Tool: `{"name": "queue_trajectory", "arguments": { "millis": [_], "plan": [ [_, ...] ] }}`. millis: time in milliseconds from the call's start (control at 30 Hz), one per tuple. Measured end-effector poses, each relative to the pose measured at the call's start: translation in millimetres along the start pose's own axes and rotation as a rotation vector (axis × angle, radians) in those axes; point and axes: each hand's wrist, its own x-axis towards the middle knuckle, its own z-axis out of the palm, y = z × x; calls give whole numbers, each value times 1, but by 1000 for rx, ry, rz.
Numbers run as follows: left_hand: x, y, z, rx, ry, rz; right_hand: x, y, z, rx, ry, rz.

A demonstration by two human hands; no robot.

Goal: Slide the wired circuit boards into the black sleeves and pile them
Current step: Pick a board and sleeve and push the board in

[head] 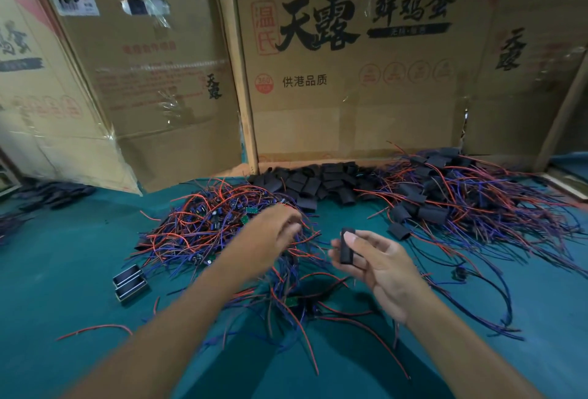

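My right grip [375,258] pinches a black sleeve [346,246] upright above the tabletop [79,255]; my left grip [280,226], fingers loosely curled, reaches into the tangled boards [203,223].

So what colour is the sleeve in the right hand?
Black, plain; the sleeve in the right hand shows best in the head view.
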Motion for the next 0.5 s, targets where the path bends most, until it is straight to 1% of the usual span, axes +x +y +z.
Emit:
{"name": "queue_trajectory", "arguments": {
  "millis": [67,100,133,200,233,333,433,500],
  "plan": [
    [31,-29,-13,410,-199,-120,1,2,-3,-15,-15,2],
    [41,-41,-18,576,-284,-176,1,4,-3,-14,-24,9],
    [48,-49,-22,697,-361,-221,2,6,-3,-5,-34,15],
    [54,-57,-24,823,-445,-264,3,8,-2,7,-55,21],
    [55,-57,-23,856,-452,-274,3,8,-1,5,-73,24],
    [56,-51,-18,947,-393,-275,2,9,2,6,-104,35],
    [53,-44,-21,1071,-326,-155,0,10,2,2,-111,40],
    [52,-37,-32,1100,-259,-76,-2,10,3,-42,-119,34]
  ]
}}
